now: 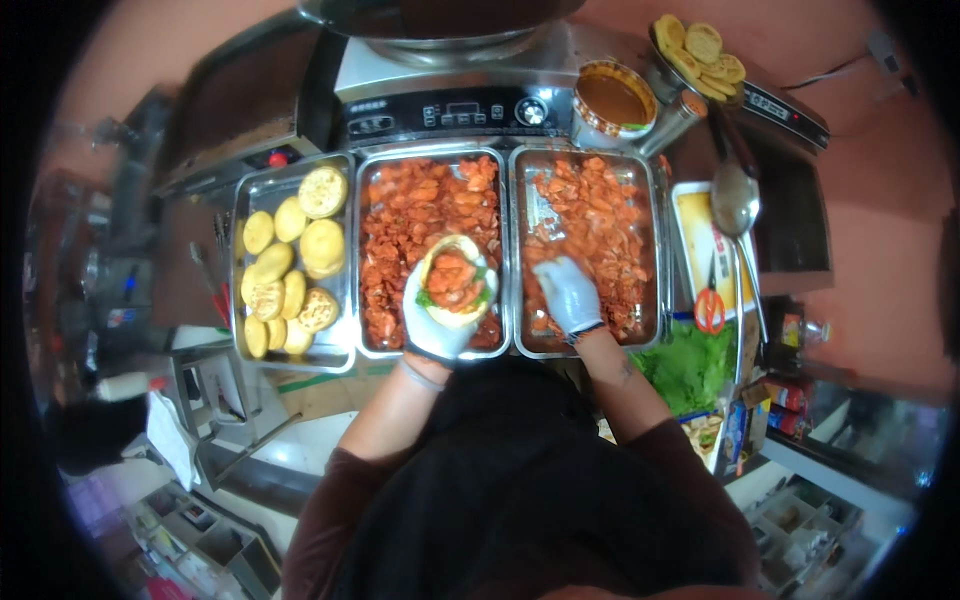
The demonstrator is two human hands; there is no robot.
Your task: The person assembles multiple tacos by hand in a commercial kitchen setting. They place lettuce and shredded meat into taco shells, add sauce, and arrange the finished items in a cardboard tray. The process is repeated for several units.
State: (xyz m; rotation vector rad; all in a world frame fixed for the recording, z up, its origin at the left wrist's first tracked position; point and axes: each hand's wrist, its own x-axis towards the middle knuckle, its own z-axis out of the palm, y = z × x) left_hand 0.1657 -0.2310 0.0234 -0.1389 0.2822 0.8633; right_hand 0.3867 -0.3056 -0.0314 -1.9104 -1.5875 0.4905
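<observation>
Stuffing Time

The white-gloved left hand [434,328] cups a round pale-yellow bread [456,241] with red meat [453,281] and green leaves [425,298] inside, over the shiny metal middle tray [385,353]. The white-gloved right hand [572,295] is in the shiny metal right tray [543,214] — well apart. It looks like filling; adding more calls for a small pinch. Blur hides the right hand's grip, so I can't tell.

Metal trays [385,353] — round breads [322,248], reddish meat [400,205].
</observation>
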